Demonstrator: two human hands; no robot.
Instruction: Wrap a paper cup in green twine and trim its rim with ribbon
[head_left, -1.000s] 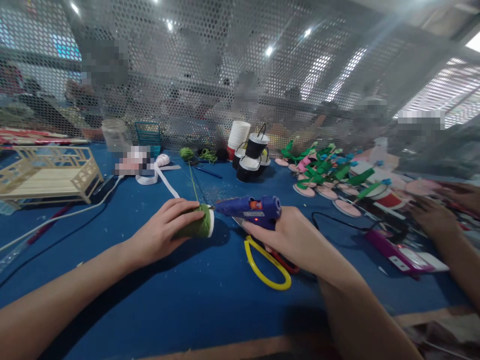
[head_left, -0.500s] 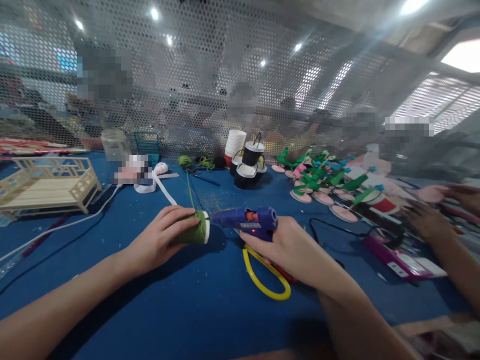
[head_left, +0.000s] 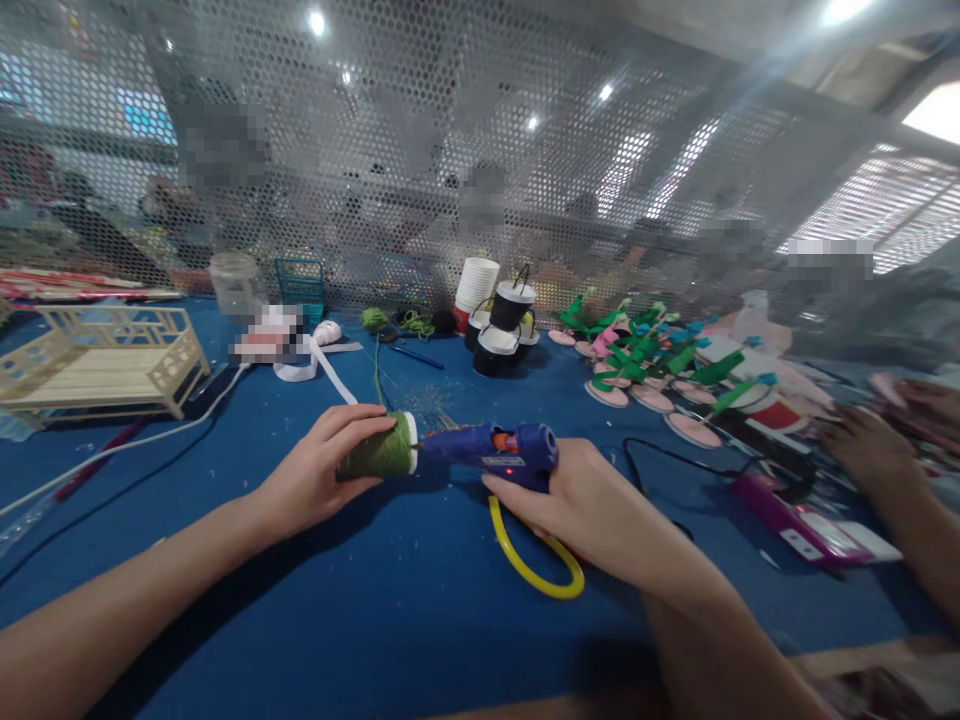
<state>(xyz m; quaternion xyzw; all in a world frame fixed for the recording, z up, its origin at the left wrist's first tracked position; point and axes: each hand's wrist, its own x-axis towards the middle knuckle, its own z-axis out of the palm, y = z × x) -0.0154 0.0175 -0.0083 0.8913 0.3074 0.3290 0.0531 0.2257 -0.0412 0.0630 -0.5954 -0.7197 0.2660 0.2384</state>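
My left hand (head_left: 330,462) is wrapped round a paper cup (head_left: 386,447) covered in green yarn, lying on its side with its white rim to the right. A green strand runs from the cup back to a ball of green yarn (head_left: 373,320). In my right hand (head_left: 581,505) is a blue glue gun (head_left: 517,455), its red light lit. The nozzle points left and meets, or nearly meets, the cup at its rim. Beneath my right hand lies a yellow loop handle (head_left: 536,575); the rest of that tool is hidden.
Black mini buckets (head_left: 495,350) and stacked white cups (head_left: 478,290) stand at the back. Green craft plants on pink discs (head_left: 694,430) crowd the right, near a purple power strip (head_left: 799,520) and another person's hand (head_left: 862,445). A small wooden bench (head_left: 105,365) and white ribbon (head_left: 330,370) are leftward.
The view has shifted slightly. My left hand has tilted and raised the cup a little, and the yarn strand at its rim now lies closer against it. The glue gun stays by the rim.
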